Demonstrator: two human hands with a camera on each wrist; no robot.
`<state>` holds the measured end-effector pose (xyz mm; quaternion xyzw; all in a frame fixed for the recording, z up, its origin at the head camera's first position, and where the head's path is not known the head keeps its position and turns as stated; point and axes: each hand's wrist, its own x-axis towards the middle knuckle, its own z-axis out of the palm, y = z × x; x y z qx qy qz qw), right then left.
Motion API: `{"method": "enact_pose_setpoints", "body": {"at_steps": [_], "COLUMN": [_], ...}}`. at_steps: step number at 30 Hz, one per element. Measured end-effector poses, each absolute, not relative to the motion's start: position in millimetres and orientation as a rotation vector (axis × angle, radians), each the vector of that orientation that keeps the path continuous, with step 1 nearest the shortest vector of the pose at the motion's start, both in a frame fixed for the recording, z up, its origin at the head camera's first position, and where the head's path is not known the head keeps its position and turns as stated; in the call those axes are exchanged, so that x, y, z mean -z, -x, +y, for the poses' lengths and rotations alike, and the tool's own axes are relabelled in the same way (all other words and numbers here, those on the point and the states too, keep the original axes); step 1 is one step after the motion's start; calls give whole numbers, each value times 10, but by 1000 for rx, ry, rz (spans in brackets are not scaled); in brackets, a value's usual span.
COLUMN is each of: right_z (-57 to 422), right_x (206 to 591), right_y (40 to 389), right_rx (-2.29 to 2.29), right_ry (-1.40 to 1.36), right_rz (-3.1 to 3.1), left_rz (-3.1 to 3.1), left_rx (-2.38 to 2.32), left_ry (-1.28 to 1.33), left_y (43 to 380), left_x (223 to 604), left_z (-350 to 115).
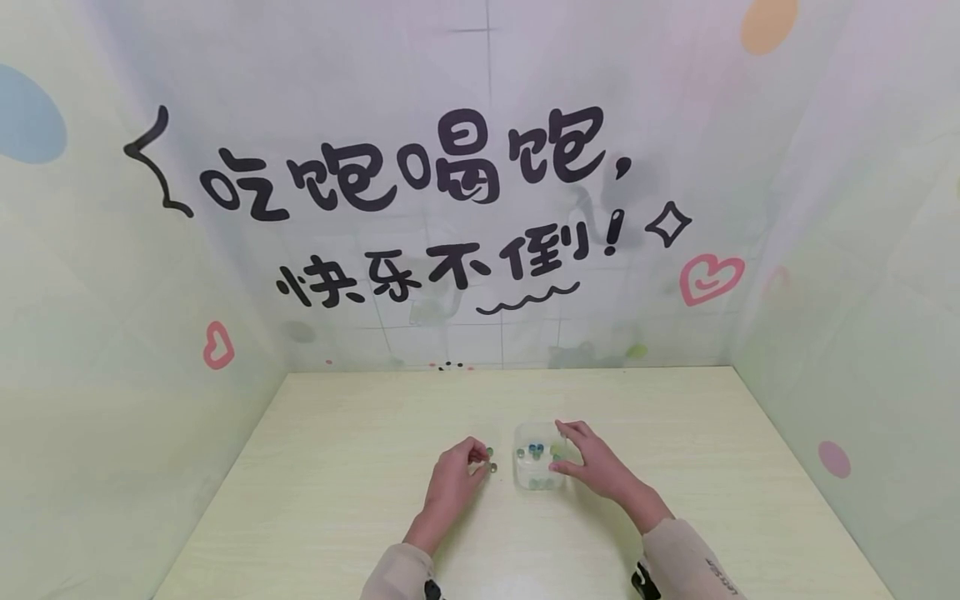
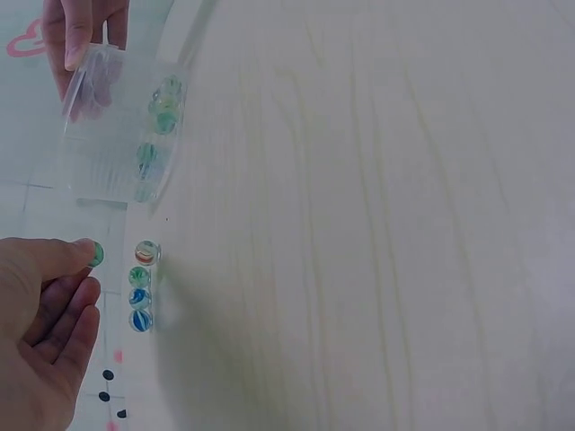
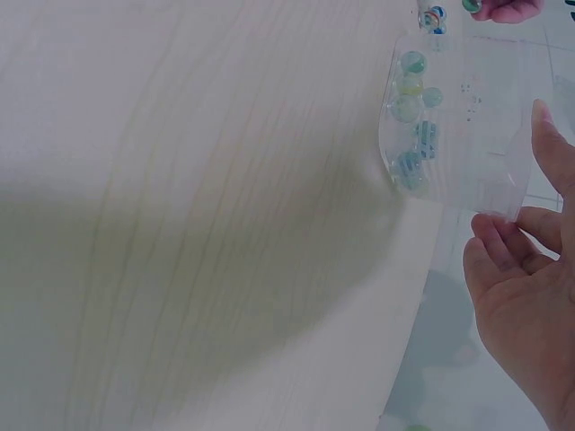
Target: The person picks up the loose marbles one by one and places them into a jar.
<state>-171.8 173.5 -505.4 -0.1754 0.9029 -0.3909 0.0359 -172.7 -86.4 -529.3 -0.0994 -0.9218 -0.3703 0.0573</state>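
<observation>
My left hand (image 1: 454,473) pinches a green glass marble (image 2: 97,254) between thumb and forefinger, its other fingers loosely bent. Below that hand, several glass marbles (image 2: 139,296) stand in a short row on the table, with blue, green and reddish swirls. Just to their right is a clear plastic box (image 1: 527,479) with an open top. My right hand (image 1: 596,465) holds the box near its rim from the right, thumb on one side and fingers on another. Several green, blue and yellowish marbles (image 3: 407,108) lie on the bottom of the box.
The pale wood-grain table (image 1: 360,417) carries the box and loose marbles. A printed backdrop (image 1: 420,75) with large black characters rises behind the table's far edge, and light side walls (image 1: 862,333) stand at left and right.
</observation>
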Motion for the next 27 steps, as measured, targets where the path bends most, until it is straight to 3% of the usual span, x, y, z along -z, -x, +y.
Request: {"method": "enact_pose_setpoints", "body": {"at_steps": [27], "right_z": [1738], "right_x": [5068], "right_y": [1732], "right_rx": [1196], "right_ry": [531], "right_rz": [2771], "left_rz": [-2766], "left_rx": [1147], "left_ry": [339], "left_y": [1718], "left_x": [5070], "left_z": [-705]}}
